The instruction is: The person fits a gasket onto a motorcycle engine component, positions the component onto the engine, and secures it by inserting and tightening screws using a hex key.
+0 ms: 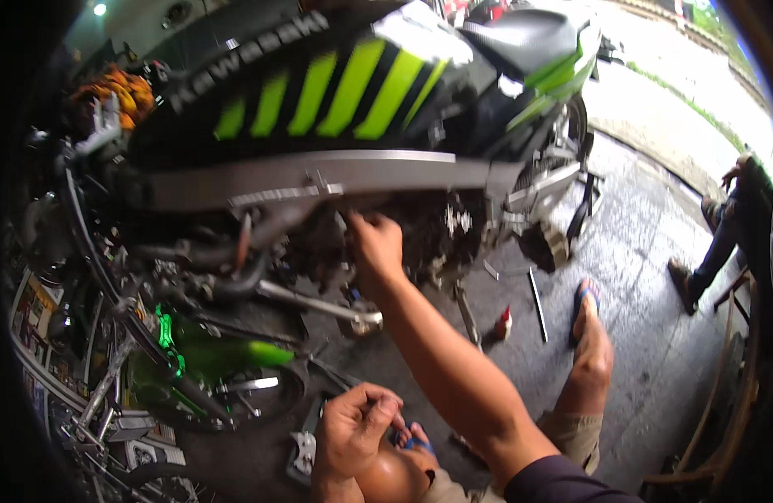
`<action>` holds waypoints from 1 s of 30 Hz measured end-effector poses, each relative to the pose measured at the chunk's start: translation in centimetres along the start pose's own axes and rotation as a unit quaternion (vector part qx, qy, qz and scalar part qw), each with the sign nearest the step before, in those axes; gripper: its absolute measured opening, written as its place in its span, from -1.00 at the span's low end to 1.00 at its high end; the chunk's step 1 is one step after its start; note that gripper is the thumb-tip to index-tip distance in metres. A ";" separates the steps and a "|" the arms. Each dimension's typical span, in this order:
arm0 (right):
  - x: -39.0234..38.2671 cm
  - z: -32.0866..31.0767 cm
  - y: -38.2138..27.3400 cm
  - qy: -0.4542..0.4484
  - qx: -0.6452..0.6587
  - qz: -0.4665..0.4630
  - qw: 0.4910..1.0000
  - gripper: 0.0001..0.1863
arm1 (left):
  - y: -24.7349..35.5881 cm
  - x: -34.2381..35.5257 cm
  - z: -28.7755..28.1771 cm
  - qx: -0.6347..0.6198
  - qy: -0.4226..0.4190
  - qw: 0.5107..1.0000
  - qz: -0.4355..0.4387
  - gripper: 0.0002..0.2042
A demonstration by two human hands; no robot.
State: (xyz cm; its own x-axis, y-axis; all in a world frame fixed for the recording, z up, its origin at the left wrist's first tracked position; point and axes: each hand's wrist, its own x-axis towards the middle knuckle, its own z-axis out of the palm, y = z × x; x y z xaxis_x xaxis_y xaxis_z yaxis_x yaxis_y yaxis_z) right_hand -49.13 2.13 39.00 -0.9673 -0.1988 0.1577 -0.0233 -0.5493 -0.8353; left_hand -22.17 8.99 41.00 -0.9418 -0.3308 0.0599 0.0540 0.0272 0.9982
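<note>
Downward head-worn fisheye view

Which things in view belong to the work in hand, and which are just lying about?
In the work:
- black-and-green motorcycle
- right hand, reaching to its lower side
- left hand, fingers curled; contents unclear

Lying about, seemingly, though perhaps kept for use:
- long metal rod
- small red-topped bottle

Khaki shorts (577, 429), blue sandals (583, 295), seemingly purplish sleeve (562, 483).

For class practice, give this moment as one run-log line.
right hand: at lower side, black-green motorcycle | left hand: curled, off motorcycle | floor: red-white bottle
</note>
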 end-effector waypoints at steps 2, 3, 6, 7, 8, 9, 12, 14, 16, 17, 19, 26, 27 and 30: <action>-0.1 -0.1 -0.7 0.002 -0.033 0.031 0.999 -0.77 | 0.0 0.1 0.0 0.013 0.003 1.000 0.001 -0.80; -1.0 0.3 -1.5 -0.017 0.033 0.073 0.997 -0.78 | 0.1 0.0 -0.1 0.011 0.005 1.000 0.021 -0.80; -2.6 1.7 -3.1 -0.022 0.179 0.196 0.964 -0.78 | -0.2 -0.5 -0.1 0.004 0.020 1.000 0.015 -0.80; -2.0 1.3 -2.5 -0.012 0.180 0.197 0.964 -0.75 | -0.9 -0.1 0.1 0.003 0.000 1.000 0.016 -0.81; -1.4 0.9 -1.9 -0.006 0.183 0.202 0.962 -0.72 | -0.9 0.6 0.4 0.005 -0.014 1.000 0.016 -0.82; -1.9 0.5 -2.4 -0.044 0.130 0.186 0.973 -0.68 | 0.0 0.6 1.1 -0.009 0.007 1.000 0.023 -0.82; -1.3 -3.3 -4.2 -0.119 -0.163 0.076 0.977 -0.57 | -0.8 1.6 1.1 -0.012 0.020 0.999 0.040 -0.83; -1.7 -6.6 -7.6 -0.049 -0.223 -0.090 0.969 -0.65 | -0.7 2.0 1.1 -0.003 0.042 0.998 0.047 -0.83; 0.8 -10.1 -12.1 0.021 -0.138 -0.299 0.944 -0.65 | -1.1 2.9 1.9 -0.016 0.055 0.998 0.032 -0.83; 2.3 -11.3 -15.7 0.017 -0.063 -0.249 0.966 -0.61 | -1.3 3.5 2.4 -0.020 0.056 0.998 0.022 -0.82; 5.5 -12.2 -22.3 0.001 -0.005 -0.185 0.983 -0.49 | -0.9 4.6 3.7 -0.006 0.066 0.998 0.019 -0.82; 15.9 -10.4 -33.2 0.024 -0.193 -0.321 0.927 -0.30 | -2.5 6.5 8.8 0.002 0.037 0.996 0.078 -0.80; 15.6 -9.4 -34.0 -0.055 -0.140 -0.305 0.940 -0.28 | -2.8 6.8 9.0 0.020 0.030 0.997 0.074 -0.80; 15.7 -6.8 -36.0 -0.219 0.075 -0.096 0.968 -0.31 | -3.6 7.7 8.9 0.064 0.028 0.992 0.102 -0.76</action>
State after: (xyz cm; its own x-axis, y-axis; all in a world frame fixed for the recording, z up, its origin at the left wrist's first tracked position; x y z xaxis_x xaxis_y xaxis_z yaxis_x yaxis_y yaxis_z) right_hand -65.24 24.26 67.98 -0.7477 -0.3885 0.5385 -0.1233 -0.7156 -0.6875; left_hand -32.57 14.77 37.84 -0.8960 -0.3572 0.2637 0.1948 0.2173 0.9565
